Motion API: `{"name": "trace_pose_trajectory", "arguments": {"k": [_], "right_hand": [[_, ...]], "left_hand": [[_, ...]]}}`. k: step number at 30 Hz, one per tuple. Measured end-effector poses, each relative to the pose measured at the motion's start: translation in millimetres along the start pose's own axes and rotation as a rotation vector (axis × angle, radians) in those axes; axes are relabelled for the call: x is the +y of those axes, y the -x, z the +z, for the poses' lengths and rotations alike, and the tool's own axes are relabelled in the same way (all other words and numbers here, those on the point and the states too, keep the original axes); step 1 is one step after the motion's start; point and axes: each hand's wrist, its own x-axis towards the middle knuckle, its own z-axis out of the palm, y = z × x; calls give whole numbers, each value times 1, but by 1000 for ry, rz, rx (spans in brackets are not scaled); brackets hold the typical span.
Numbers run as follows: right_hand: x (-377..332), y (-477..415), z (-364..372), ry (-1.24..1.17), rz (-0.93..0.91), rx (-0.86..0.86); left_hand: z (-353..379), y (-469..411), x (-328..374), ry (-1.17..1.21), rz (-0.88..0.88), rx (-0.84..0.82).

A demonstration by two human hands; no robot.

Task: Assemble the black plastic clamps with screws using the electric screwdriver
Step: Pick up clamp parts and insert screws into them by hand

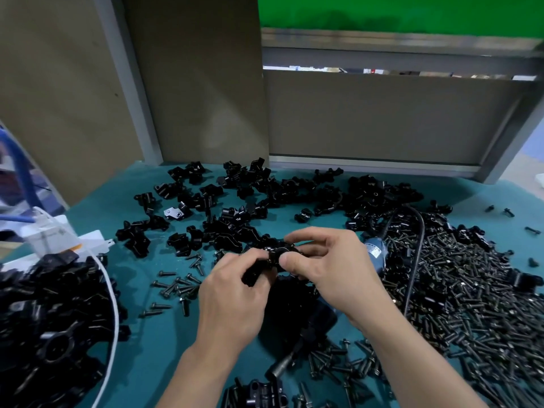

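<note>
Black plastic fills the pinch of both hands at the frame's centre: the left hand (pixel 232 293) curls its fingers around one side of a clamp (pixel 275 256), and the right hand (pixel 329 260) grips the other side between thumb and forefinger, both forearms rising from the lower edge. At far left a heap of finished clamps (pixel 53 325) lies beside a white cord (pixel 113 295). Loose clamp halves (pixel 235 207) scatter across the teal surface (pixel 164 343) above the hands. Right of them lies the blue electric screwdriver (pixel 376 253), partly hidden, amid a broad pile of screws (pixel 459 290). Brown panels (pixel 206 83) stand behind.
</note>
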Motion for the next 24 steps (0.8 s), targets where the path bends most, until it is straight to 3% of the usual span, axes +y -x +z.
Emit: {"name": "trace_pose_trajectory", "arguments": {"k": [5, 8, 15, 24], "right_hand": [[0, 4, 4, -33, -96, 176], [2, 9, 14, -22, -126, 206], [1, 8, 13, 190, -147, -2], [6, 3, 4, -97, -26, -212]], "left_hand": [[3, -1, -3, 30, 0, -4], [5, 1, -1, -19, 108, -36], [-2, -3, 1, 39, 61, 21], [-2, -4, 1, 178, 33, 39]]}}
